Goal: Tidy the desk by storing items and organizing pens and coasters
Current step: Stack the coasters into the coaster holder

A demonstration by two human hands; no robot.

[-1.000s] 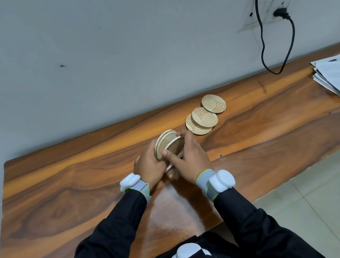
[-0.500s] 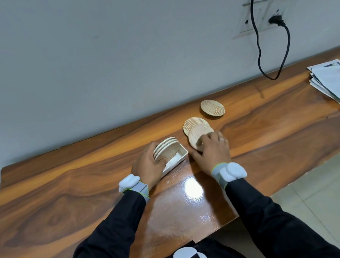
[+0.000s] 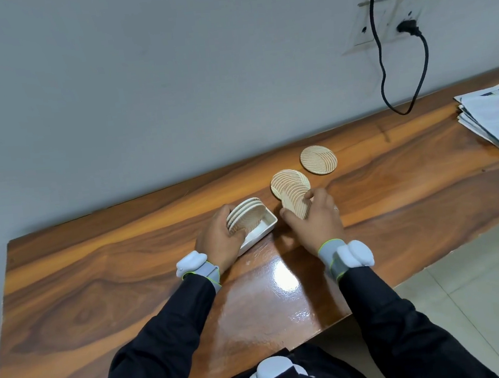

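Note:
A white rectangular coaster holder (image 3: 265, 228) sits on the wooden desk (image 3: 97, 287) with three round ribbed coasters (image 3: 245, 217) standing on edge in it. My left hand (image 3: 221, 241) curls round those coasters and the holder's left end. My right hand (image 3: 317, 218) pinches a round tan coaster (image 3: 296, 202) by its edge and tilts it up just right of the holder. Under and behind it a second coaster (image 3: 286, 180) lies flat. A third coaster (image 3: 318, 160) lies flat further back right.
A stack of papers (image 3: 498, 120) lies at the desk's right end. A black power cable (image 3: 400, 78) hangs from a wall socket (image 3: 407, 28) down to the desk's back edge. The desk's front edge runs close to my body, with tiled floor to the right.
My right hand left the holder, reached right to the overlapping coasters and has lifted one up by its edge. My left hand stayed on the coasters in the holder.

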